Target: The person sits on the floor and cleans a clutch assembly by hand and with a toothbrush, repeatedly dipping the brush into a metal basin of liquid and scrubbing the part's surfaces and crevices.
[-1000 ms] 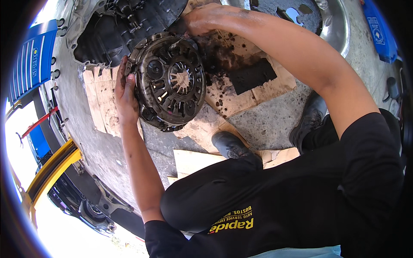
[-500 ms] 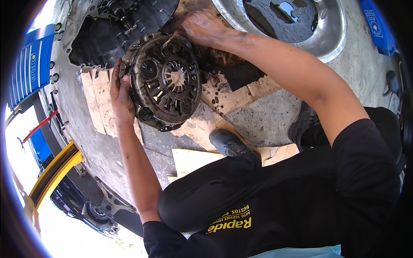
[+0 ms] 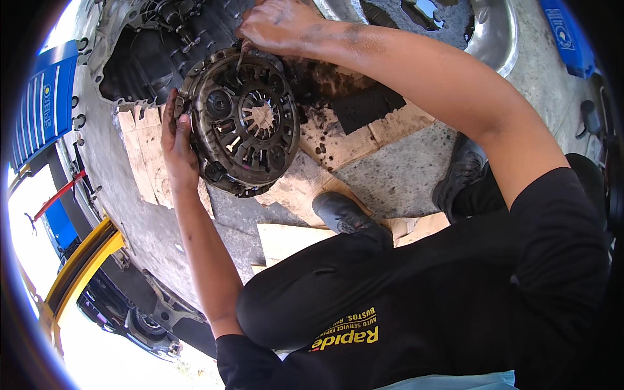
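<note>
The left hand (image 3: 177, 146) grips the rim of the greasy clutch pressure plate (image 3: 244, 123), propped on cardboard (image 3: 338, 140) beside the gearbox housing (image 3: 140, 62). The right hand (image 3: 276, 26) pinches its top edge, perhaps around a small tool. On oily metal either grip could slip and tip the heavy plate onto fingers.

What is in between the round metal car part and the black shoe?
In the head view, greasy flattened cardboard on the concrete floor lies between the round clutch plate and the black shoe.

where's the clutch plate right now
In the head view, upper left of centre: the clutch plate is gripped between the left hand and right hand, over cardboard.
</note>
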Demonstrator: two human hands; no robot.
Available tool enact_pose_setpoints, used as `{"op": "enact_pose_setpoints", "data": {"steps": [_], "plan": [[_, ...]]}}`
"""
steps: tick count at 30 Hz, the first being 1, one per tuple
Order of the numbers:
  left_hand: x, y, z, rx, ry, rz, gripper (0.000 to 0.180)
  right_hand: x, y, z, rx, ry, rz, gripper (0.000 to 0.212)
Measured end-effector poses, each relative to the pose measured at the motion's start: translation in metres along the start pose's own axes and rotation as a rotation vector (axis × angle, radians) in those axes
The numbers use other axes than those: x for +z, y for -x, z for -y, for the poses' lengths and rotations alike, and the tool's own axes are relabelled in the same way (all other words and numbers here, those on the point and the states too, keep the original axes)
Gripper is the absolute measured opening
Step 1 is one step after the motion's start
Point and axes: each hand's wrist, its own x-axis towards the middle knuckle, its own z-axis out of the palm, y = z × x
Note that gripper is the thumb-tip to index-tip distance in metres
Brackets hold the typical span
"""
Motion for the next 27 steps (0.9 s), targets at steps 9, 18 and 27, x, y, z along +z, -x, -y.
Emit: {"op": "enact_pose_setpoints", "data": {"steps": [9, 18, 27], "plan": [[-0.005, -0.003, 0.001, 0.005, -0.075, -0.023, 0.056, 0.005, 0.004, -0.001, 0.545, -0.667, 0.983, 0.054], [-0.004, -0.002, -0.005, -0.014, -0.142, -0.020, 0.053, 0.018, 0.055, 0.014, 0.561, -0.379, 0.486, 0.048], [-0.001, -0.009, -0.005, -0.043, -0.063, -0.001, 0.054, 0.051, 0.037, -0.004, 0.292, -0.183, 0.356, 0.047]]}}
